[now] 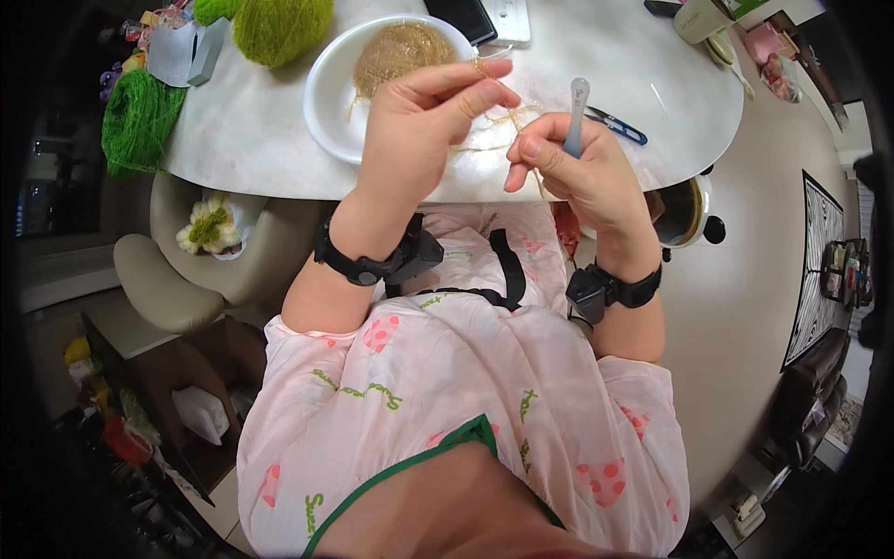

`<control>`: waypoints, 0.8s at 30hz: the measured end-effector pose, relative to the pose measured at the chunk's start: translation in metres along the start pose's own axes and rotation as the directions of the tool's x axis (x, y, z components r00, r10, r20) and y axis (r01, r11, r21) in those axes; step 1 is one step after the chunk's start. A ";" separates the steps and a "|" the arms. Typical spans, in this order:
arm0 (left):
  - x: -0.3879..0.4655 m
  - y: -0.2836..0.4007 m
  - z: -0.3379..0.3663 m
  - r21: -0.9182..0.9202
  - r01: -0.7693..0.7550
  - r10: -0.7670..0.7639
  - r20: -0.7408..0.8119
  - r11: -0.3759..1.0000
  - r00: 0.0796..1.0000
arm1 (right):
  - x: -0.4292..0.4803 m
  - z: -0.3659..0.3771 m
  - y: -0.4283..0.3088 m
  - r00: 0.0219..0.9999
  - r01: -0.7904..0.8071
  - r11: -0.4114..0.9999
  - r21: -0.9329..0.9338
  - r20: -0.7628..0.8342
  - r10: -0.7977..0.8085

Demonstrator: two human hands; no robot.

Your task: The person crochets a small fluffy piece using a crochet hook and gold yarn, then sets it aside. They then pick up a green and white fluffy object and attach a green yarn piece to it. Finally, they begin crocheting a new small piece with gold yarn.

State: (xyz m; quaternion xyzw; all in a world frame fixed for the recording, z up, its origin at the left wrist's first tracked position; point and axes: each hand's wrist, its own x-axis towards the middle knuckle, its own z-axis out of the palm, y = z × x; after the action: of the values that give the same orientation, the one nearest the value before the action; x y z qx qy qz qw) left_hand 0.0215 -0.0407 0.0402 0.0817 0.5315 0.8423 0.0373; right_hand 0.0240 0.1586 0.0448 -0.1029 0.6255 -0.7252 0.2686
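My left hand (447, 105) pinches a strand of gold glittery yarn (514, 117) between thumb and fingertips, in front of a white oval bowl (318, 105). In the bowl lies a ball of gold yarn (394, 56). Lower and to the right, my right hand (559, 150) holds a crochet hook by its grey-blue handle (577, 112), which points up past the fingers. The yarn runs down from the left fingertips to the right ones, and a thin end hangs below. The hook's tip is hidden. Blue thread snips (621, 127) lie just behind my right hand.
Light green yarn (279, 31) and dark green yarn (140, 122) lie on the left of the marble-look table (244, 147). A black phone (464, 17) and a white device (508, 21) are at the back. A cup (698, 19) stands at right. A beige chair (269, 251) holds a crocheted flower (209, 227).
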 end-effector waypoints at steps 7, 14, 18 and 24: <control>-0.002 -0.002 -0.003 0.091 -0.026 0.025 0.010 0.996 1.000 | 0.000 0.006 0.012 0.989 0.131 0.951 -0.280 -0.029 -0.145; -0.003 -0.014 0.004 0.125 0.071 -0.086 0.126 0.990 0.988 | 0.015 0.004 0.007 0.855 0.362 0.799 -0.480 -0.170 -0.490; -0.003 -0.018 0.000 0.188 0.112 -0.143 0.161 0.976 0.976 | 0.020 0.007 0.003 0.878 0.339 0.825 -0.453 -0.161 -0.450; 0.000 -0.024 -0.004 0.103 0.189 -0.210 0.252 0.976 0.945 | 0.010 0.000 -0.003 0.936 0.262 0.933 -0.247 -0.169 -0.307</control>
State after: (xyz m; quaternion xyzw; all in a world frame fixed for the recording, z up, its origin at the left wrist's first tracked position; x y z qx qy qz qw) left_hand 0.0202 -0.0336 0.0171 0.1392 0.5598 0.7947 0.1889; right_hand 0.0148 0.1539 0.0459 -0.1467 0.7047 -0.6894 0.0812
